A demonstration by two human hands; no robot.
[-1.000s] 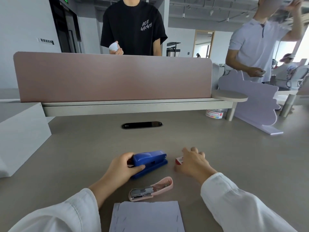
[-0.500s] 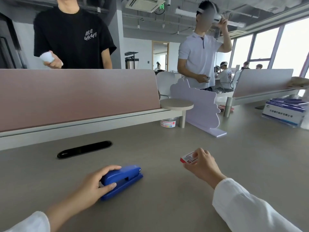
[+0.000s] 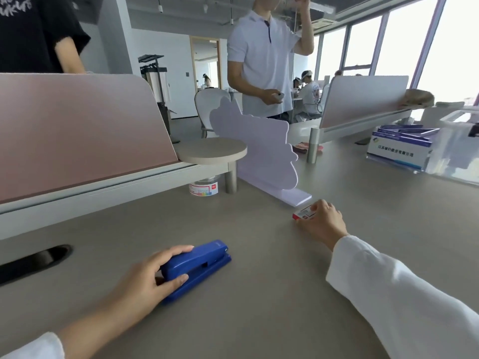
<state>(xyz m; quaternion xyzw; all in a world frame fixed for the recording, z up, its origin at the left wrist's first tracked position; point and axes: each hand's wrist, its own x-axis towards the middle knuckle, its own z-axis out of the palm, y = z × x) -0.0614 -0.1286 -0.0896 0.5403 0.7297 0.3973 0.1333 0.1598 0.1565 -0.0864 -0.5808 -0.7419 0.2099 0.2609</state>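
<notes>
Left hand (image 3: 145, 278) grips the rear end of the blue stapler (image 3: 197, 265), thumb on the near side, fingers over the top; stapler lies flat on the grey desk (image 3: 259, 307). Right hand (image 3: 322, 224) pinches a small red-and-white box (image 3: 303, 213) resting on the desk, near the lilac cloud-shaped stand (image 3: 259, 151).

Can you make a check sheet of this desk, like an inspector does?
Surface: grey desk, with a dark slot at the left.
Job's things: blue stapler lying on the desk; small red-and-white box to its right.
Clutter: tub under a round shelf; lilac cutout; booklets far right.
Hands: left hand grips the stapler; right hand pinches the box.
Cables: nothing seen.
Surroundings: pink divider; person in black and person in white beyond the desk.
</notes>
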